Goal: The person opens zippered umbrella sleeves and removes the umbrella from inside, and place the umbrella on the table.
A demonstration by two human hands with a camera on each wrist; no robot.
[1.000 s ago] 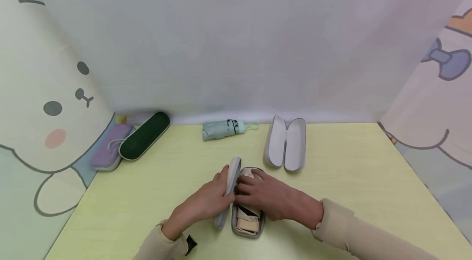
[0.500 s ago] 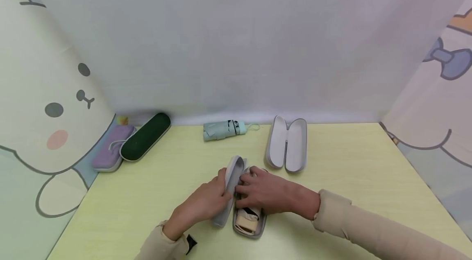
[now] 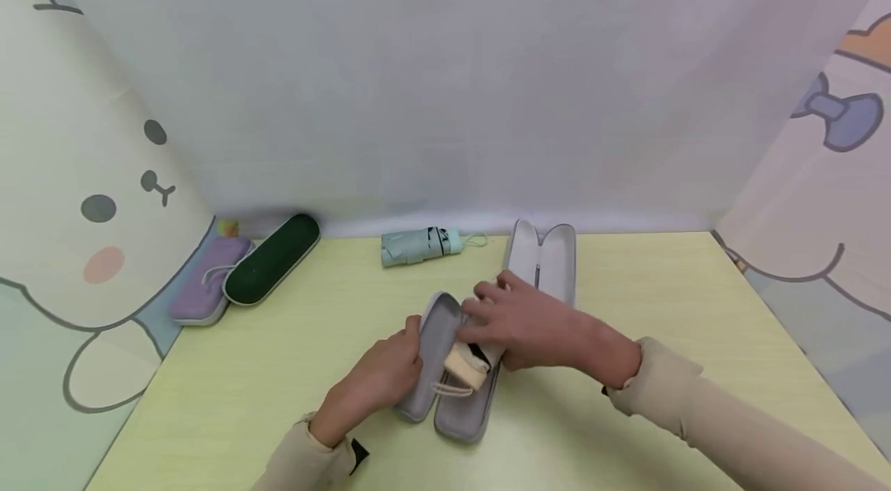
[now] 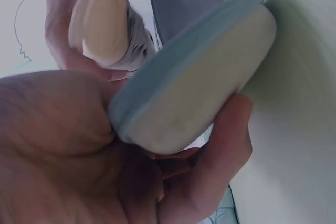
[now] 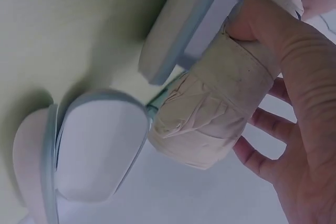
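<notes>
- I'm gripping the cream umbrella (image 5: 231,77) with the right hand (image 3: 532,325), above the open case (image 3: 462,423), long axes roughly aligned.
- The left hand (image 3: 381,373) is holding the lid (image 3: 435,338).

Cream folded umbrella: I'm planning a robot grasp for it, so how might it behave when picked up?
The cream folded umbrella is likely stiff along its length: it looks straight in the right hand. Its wrinkled fabric probably gives a little when squeezed. The cord loop at its end looks limp, so it may snag.
</notes>
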